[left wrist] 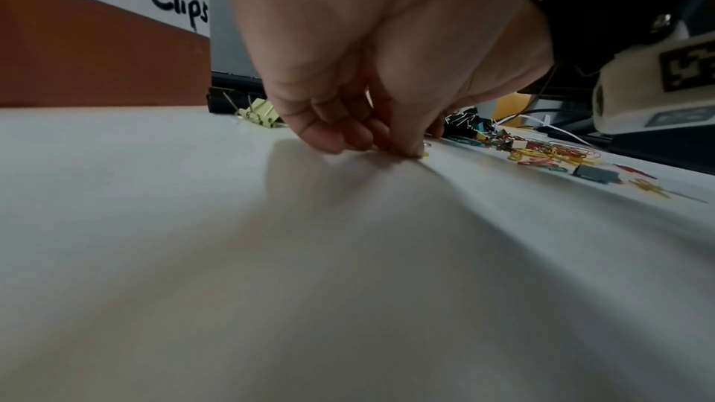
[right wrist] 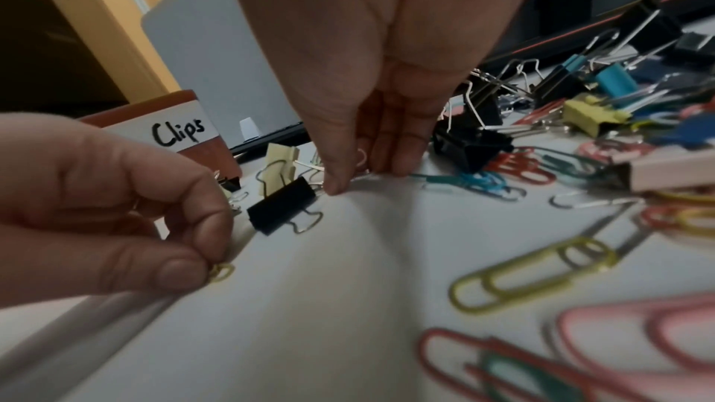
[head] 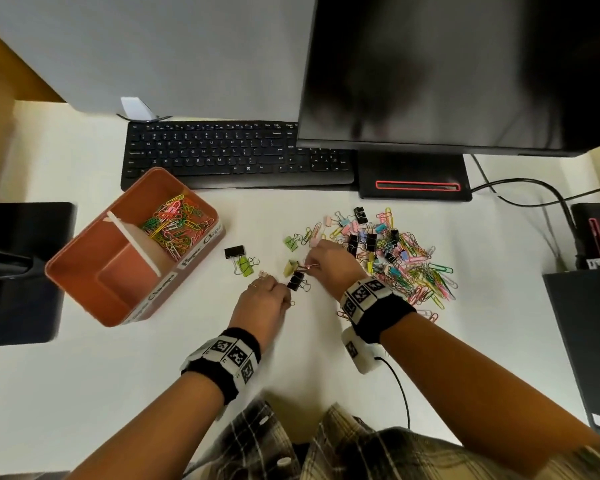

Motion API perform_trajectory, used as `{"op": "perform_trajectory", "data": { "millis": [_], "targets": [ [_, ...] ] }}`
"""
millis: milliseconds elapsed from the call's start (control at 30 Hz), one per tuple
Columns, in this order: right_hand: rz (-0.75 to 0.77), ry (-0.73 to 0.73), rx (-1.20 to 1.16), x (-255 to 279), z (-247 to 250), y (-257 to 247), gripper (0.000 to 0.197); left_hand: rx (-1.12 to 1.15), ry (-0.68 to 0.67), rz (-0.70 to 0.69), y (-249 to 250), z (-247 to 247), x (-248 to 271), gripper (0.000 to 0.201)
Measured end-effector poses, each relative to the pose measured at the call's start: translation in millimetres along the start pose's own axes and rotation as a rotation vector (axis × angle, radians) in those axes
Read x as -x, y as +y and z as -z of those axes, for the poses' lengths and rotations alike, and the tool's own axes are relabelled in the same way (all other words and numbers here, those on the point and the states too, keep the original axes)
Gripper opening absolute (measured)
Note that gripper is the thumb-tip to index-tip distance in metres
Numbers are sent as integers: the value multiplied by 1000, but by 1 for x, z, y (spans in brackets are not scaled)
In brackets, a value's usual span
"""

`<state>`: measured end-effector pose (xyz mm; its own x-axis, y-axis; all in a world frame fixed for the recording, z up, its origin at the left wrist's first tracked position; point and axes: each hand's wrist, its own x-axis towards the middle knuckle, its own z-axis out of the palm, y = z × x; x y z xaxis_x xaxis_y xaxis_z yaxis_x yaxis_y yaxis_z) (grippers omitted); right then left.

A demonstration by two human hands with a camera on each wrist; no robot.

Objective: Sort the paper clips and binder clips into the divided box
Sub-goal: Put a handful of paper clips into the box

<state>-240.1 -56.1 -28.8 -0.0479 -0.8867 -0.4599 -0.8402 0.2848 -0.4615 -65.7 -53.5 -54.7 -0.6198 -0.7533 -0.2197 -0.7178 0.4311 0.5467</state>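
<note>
The orange divided box (head: 84,271) stands at the left, its far compartment holding several coloured paper clips (head: 175,223). A mixed pile of paper clips and binder clips (head: 395,254) lies at the right. My left hand (head: 286,300) pinches a small yellow paper clip (right wrist: 221,271) just above the desk. My right hand (head: 310,266) pinches a pink paper clip (right wrist: 361,156) at the pile's left edge. Between the hands lie a black binder clip (head: 297,281) and a yellow binder clip (head: 291,266). Another black binder clip (head: 235,252) and a green one (head: 245,265) lie nearer the box.
A black keyboard (head: 236,154) and the monitor (head: 447,64) on its stand (head: 413,181) close off the back. Cables (head: 534,192) run at the right. Dark equipment sits at the left edge (head: 21,271) and the right edge (head: 589,341).
</note>
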Motion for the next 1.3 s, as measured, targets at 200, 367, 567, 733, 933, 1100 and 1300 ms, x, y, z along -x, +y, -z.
{"op": "perform_trajectory", "data": {
  "millis": [200, 367, 567, 733, 933, 1100, 1300],
  "targets": [
    [2, -82, 12, 13, 3, 10, 20, 37, -142, 41, -4, 4, 5, 5],
    [-25, -95, -124, 31, 4, 32, 17, 164, 37, -9, 0, 35, 1, 9],
    [74, -247, -21, 44, 14, 48, 16, 239, 62, 70, 18, 45, -40, 5],
    [146, -201, -8, 46, 19, 50, 11, 217, -153, 108, 32, 26, -60, 30],
    [55, 140, -104, 23, 25, 34, 13, 14, -260, 63, 33, 12, -63, 35],
    [-78, 53, 91, 3, 17, 20, 10, -3, -177, 38, 29, 8, -63, 14],
    [-136, 2, 131, 7, 8, 22, 12, -56, -165, 7, 22, 7, -63, 12]
  ]
}}
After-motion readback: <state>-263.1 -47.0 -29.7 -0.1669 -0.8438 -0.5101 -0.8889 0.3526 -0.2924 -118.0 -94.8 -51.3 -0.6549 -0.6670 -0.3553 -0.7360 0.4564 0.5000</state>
